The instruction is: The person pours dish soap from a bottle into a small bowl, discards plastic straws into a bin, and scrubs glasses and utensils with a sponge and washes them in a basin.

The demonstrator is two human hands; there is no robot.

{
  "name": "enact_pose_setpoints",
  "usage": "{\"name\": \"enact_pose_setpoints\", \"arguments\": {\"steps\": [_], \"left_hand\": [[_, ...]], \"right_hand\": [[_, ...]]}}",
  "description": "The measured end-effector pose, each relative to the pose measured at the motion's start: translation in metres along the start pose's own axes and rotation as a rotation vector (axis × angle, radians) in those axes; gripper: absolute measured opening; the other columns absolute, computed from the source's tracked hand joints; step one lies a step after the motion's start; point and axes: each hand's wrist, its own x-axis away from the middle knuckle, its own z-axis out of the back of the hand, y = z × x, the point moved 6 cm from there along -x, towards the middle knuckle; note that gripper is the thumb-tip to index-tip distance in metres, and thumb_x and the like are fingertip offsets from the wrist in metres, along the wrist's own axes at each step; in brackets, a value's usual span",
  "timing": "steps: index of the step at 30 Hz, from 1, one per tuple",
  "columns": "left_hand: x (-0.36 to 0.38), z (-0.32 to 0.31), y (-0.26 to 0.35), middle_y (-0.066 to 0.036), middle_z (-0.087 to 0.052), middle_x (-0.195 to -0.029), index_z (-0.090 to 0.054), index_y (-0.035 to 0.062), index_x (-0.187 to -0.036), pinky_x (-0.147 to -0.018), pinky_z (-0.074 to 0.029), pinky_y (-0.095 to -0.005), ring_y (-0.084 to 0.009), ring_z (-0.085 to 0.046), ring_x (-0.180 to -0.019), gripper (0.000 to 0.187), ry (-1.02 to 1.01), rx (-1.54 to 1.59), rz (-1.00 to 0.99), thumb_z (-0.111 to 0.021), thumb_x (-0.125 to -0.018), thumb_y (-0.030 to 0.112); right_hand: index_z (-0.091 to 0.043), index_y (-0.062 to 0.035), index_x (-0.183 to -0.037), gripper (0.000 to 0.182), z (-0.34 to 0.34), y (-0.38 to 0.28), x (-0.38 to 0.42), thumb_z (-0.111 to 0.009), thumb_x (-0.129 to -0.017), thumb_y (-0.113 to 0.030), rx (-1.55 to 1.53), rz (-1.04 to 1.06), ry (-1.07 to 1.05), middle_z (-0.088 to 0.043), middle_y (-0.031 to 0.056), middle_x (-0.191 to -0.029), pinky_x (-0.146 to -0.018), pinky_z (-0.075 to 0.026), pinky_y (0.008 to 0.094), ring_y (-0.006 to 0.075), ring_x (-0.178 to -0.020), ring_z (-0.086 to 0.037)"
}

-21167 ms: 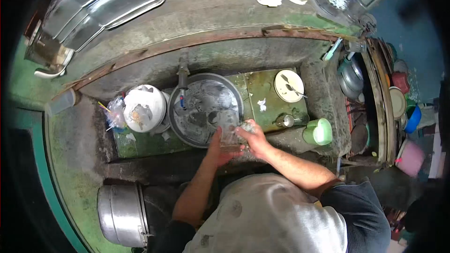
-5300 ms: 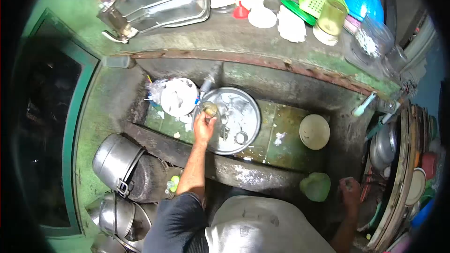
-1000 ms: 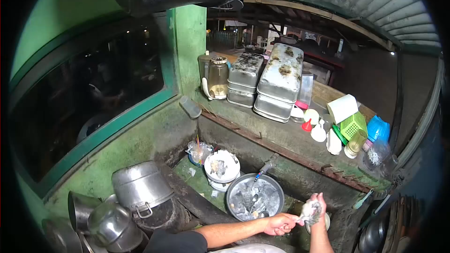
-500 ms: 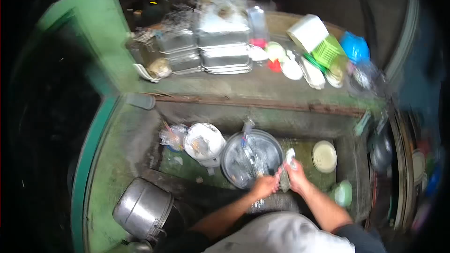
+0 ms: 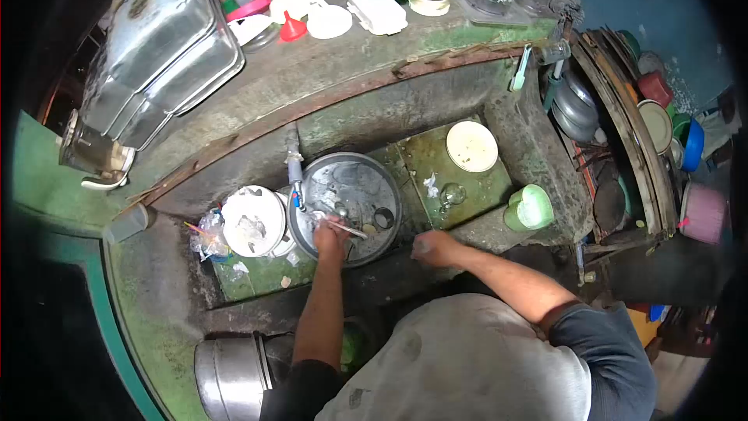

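Observation:
My left hand is over the near part of a large grey basin of cloudy water. Its fingers are closed round a slim, pale metal utensil that points right; its other end is hidden by the hand. A pipe tap with a blue handle reaches over the basin's left side. To the right of the basin, near the sink's front edge, is my right hand, fingers curled in; I cannot tell what is in them. Beyond it, a clear glass and a crumpled white scrap lie on the green sink floor.
Left of the basin stands a white bucket beside a plastic bag. A cream bowl and a green cup stand to the right. Metal pans and a red funnel line the ledge. A big pot is front left.
The view has swung right. My hands have moved apart: the left went over the basin with a slim utensil, the right drew back. The white thing no longer shows at my right hand.

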Motion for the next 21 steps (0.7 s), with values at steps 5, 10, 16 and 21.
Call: {"name": "enact_pose_setpoints", "arguments": {"steps": [5,10,16,21], "left_hand": [[-0.011,0.034,-0.021,-0.005,-0.06,-0.101,-0.045,0.0017,-0.13,-0.067,-0.052,-0.0377,-0.0229,-0.06,-0.084,0.038,0.462,0.086,0.122,-0.038,-0.102,0.025],[0.003,-0.045,-0.057,-0.007,-0.068,-0.091,-0.058,0.0035,-0.121,-0.076,-0.052,-0.0313,-0.0217,-0.065,-0.082,0.029,0.124,-0.645,-0.436,-0.053,-0.098,0.02],[0.01,-0.214,-0.179,-0.018,-0.065,-0.11,-0.056,0.0099,-0.128,-0.087,-0.05,-0.0398,-0.032,-0.064,-0.1,0.044,-0.261,-1.312,-0.276,-0.067,-0.085,0.012],[-0.027,-0.258,-0.242,-0.018,-0.065,-0.109,-0.057,0.014,-0.125,-0.09,-0.048,-0.0457,-0.0371,-0.062,-0.102,0.043,-0.293,-1.477,-0.438,-0.065,-0.083,0.008]], "right_hand": [[-0.067,-0.0019,-0.104,0.024,0.107,0.062,0.118,-0.069,-0.088,-0.02,-0.367,-0.542,0.31,-0.068,0.0079,-0.09,-0.076,-0.049,0.0355,0.0162,-0.085,-0.059],[-0.063,-0.0028,-0.105,0.024,0.148,0.159,0.214,-0.068,-0.092,-0.023,-0.506,-0.586,0.671,-0.067,0.0073,-0.09,-0.077,-0.048,0.0356,0.0164,-0.088,-0.059],[-0.062,-0.0059,-0.098,0.014,0.207,0.175,0.272,-0.064,-0.095,-0.02,-0.627,-0.632,0.608,-0.064,0.0085,-0.09,-0.082,-0.045,0.0358,0.0165,-0.086,-0.058],[-0.061,-0.0043,-0.094,0.011,0.256,0.19,0.329,-0.064,-0.094,-0.015,-0.606,-0.586,0.733,-0.062,0.0044,-0.085,-0.072,-0.043,0.029,0.0125,-0.078,-0.057]]}}
